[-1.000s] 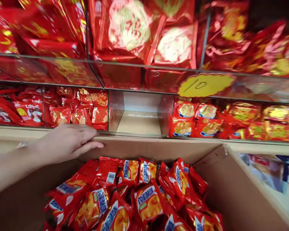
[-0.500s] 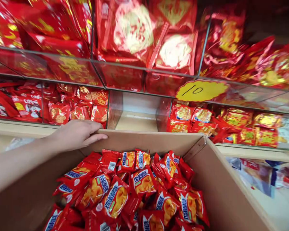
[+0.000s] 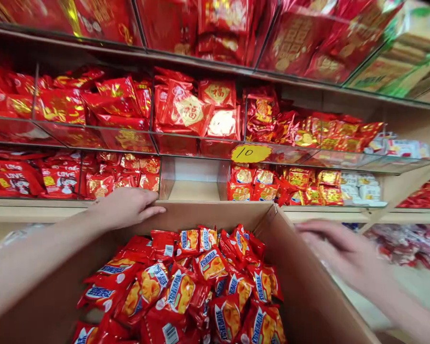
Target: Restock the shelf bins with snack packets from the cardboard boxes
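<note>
Just below the shelves, a cardboard box holds a loose heap of red packets. They are glossy and plump, with crimped ends, blue-and-white lettering and pictures of golden-brown snacks; they lie at many angles, one with its barcode up.

At the box's far left corner, the left hand grips the far edge, its fingers over the top and thumb along the inside. The right hand is outside the right wall, near its upper edge, fingers loosely bent; blur hides whether they touch the cardboard, and I cannot tell how wide they are.

The box walls rise above the heap, leaving a bare strip along the right side. Straight ahead, beyond the far edge, an open-fronted bin shows its pale floor and back. Red-and-gold packs fill the bin to its left, and similar small packs sit stacked to its right, under a yellow sign reading "10".
</note>
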### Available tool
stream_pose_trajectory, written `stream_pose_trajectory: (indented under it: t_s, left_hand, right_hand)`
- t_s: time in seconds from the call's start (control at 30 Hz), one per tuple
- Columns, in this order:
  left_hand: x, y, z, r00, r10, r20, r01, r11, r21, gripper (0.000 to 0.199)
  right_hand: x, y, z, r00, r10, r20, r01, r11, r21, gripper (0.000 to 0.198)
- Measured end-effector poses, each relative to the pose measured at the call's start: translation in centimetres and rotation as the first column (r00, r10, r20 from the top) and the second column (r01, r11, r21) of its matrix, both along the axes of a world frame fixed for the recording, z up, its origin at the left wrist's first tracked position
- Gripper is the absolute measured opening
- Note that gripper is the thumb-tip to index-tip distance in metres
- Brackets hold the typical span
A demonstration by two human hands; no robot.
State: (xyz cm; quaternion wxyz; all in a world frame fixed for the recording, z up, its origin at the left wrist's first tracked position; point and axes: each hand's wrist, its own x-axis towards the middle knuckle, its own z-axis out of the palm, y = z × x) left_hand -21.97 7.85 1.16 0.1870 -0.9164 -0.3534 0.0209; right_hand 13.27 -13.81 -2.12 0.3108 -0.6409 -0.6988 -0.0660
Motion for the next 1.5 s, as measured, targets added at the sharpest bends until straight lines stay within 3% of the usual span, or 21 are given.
stream_pose_trajectory:
  t_s: [0.03,0.1,0.13,0.23,0.3,0.37,0.43,0.5,0.57,0.63,0.7,0.77,0.83,0.93,1.03,1.17,1.33,1.4,1.5]
  left_hand:
    - [0.1,-0.1,-0.1,1.0,0.0,0.001,0.0,1.0,-0.005,0.045]
    - [0.1,-0.3,-0.5,0.999,0.005,0.05,-0.005,1.0,0.0,0.041]
    - [-0.1,-0.3,-0.7,0.996,0.005,0.086,-0.004,1.0,-0.014,0.039]
    - [-1.1,-0.1,-1.2,0.985,-0.001,0.172,0.011,0.998,-0.06,0.033]
    - [-1.6,0.0,-1.0,0.973,-0.029,0.228,0.043,0.997,-0.057,0.027]
    - [-1.5,-0.4,-0.5,0.928,-0.118,0.354,0.152,0.986,-0.072,0.024]
    - [-0.6,-1.3,0.3,0.856,-0.174,0.486,0.254,0.962,-0.103,0.023]
    - [1.1,-2.5,0.9,0.783,-0.133,0.608,0.316,0.927,-0.204,0.022]
    - [3.1,-3.6,1.2,0.739,0.03,0.673,0.331,0.853,-0.403,0.029]
    - [5.0,-4.2,1.2,0.724,0.164,0.67,0.367,0.731,-0.576,0.049]
    - [6.1,-4.1,0.9,0.682,0.206,0.702,0.436,0.656,-0.616,0.045]
    - [6.4,-3.5,0.4,0.585,0.278,0.762,0.496,0.62,-0.608,0.032]
    - [6.0,-2.8,-0.2,0.438,0.442,0.783,0.529,0.578,-0.622,0.027]
    - [5.1,-2.1,-0.8,0.24,0.687,0.685,0.598,0.452,-0.662,0.032]
    - [4.7,-1.8,-1.1,0.152,0.794,0.588,0.641,0.374,-0.67,0.027]
    - [4.5,-1.2,-1.5,0.047,0.817,0.575,0.642,0.416,-0.644,0.022]
    - [4.0,-0.6,-2.2,0.019,0.806,0.592,0.642,0.444,-0.625,0.022]
    - [3.9,-0.6,-2.2,0.034,0.765,0.643,0.59,0.504,-0.63,0.023]
    - [3.9,-0.6,-2.1,0.092,0.603,0.792,0.437,0.691,-0.576,0.025]
  right_hand:
    - [-1.5,2.4,0.0,0.979,0.185,0.079,-0.173,0.975,-0.142,0.023]
    - [-4.5,7.1,-0.7,0.84,0.511,0.182,-0.392,0.804,-0.446,0.039]
    - [-5.7,9.1,-1.4,0.797,0.563,0.22,-0.391,0.757,-0.524,0.043]
    - [-7.8,12.8,-4.0,0.745,0.597,0.298,-0.332,0.718,-0.611,0.039]
    - [-7.9,13.4,-5.1,0.756,0.578,0.308,-0.314,0.733,-0.604,0.031]
    - [-7.5,13.0,-5.1,0.781,0.546,0.303,-0.311,0.761,-0.569,0.022]
    - [-7.1,12.3,-3.9,0.802,0.522,0.291,-0.317,0.784,-0.534,0.014]
    - [-7.3,11.9,-1.8,0.823,0.508,0.253,-0.343,0.8,-0.492,0.009]
    - [-8.1,12.3,0.7,0.852,0.496,0.165,-0.392,0.815,-0.427,0.013]
    - [-9.5,13.3,2.9,0.872,0.489,0.038,-0.447,0.824,-0.347,0.017]
    - [-10.8,14.7,4.2,0.861,0.497,-0.103,-0.507,0.826,-0.246,0.018]
    - [-11.8,16.0,4.3,0.8,0.507,-0.32,-0.566,0.814,-0.126,0.02]
    - [-12.3,17.0,3.5,0.673,0.49,-0.553,-0.61,0.791,-0.042,0.024]
    - [-12.3,18.0,1.5,0.519,0.376,-0.768,-0.62,0.784,-0.035,0.032]
    - [-12.4,18.3,-0.1,0.392,0.246,-0.887,-0.615,0.787,-0.054,0.032]
    - [-13.3,18.1,-0.7,0.194,0.112,-0.975,-0.607,0.794,-0.03,0.033]
    - [-14.2,17.5,-0.9,0.111,0.033,-0.993,-0.586,0.809,-0.038,0.027]
    - [-14.3,17.4,-1.0,0.083,0.063,-0.995,-0.578,0.816,0.004,0.026]
    - [-14.4,17.3,-1.2,-0.003,0.092,-0.996,-0.573,0.816,0.077,0.024]
